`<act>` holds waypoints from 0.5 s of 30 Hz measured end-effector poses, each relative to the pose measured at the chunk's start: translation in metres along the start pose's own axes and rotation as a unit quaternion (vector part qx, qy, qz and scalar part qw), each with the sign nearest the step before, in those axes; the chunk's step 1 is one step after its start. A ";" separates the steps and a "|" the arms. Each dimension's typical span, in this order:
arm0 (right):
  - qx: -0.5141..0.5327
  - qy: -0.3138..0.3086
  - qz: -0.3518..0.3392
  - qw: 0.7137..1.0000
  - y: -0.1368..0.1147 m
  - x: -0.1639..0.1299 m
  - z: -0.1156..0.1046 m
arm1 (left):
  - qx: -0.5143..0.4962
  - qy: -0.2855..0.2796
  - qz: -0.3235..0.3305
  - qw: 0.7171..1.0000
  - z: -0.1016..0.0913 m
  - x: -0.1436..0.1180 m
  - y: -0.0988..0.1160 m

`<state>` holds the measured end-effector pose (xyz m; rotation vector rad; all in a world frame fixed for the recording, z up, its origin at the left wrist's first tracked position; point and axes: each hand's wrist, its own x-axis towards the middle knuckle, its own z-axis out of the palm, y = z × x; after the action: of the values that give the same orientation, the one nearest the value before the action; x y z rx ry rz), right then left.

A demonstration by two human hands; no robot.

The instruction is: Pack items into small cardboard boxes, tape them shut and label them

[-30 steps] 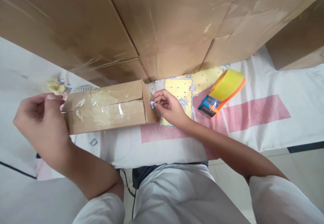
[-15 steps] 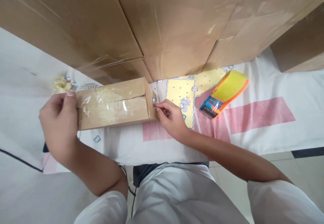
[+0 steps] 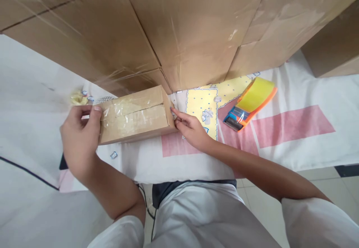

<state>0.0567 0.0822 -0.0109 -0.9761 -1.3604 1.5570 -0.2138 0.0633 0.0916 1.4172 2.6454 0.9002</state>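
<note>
Now the left hand point(image 3: 80, 139) has slid in and its fingers clamp the small box point(image 3: 136, 115) on the tabletop point(image 3: 294, 135). At the box's other end, right hand point(image 3: 190, 128) fingers press together.

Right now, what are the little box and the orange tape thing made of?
The small box looks like brown cardboard, matte, with shiny clear tape wrinkled along its top seam. The tape dispenser seems to be glossy orange plastic with a blue part at the front, carrying a yellowish roll, likely plastic packing tape.
</note>
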 end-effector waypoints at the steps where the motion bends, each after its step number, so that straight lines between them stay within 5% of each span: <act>1: -0.001 -0.003 0.004 1.000 -0.001 0.001 -0.001 | 0.002 0.000 -0.001 1.000 0.000 0.000 0.000; 15: 0.002 -0.013 0.004 1.000 0.003 0.003 -0.006 | -0.022 -0.011 -0.006 1.000 0.001 0.003 -0.005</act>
<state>0.0606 0.0868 -0.0143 -0.9636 -1.3718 1.5825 -0.2185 0.0639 0.0889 1.3929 2.5988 0.9300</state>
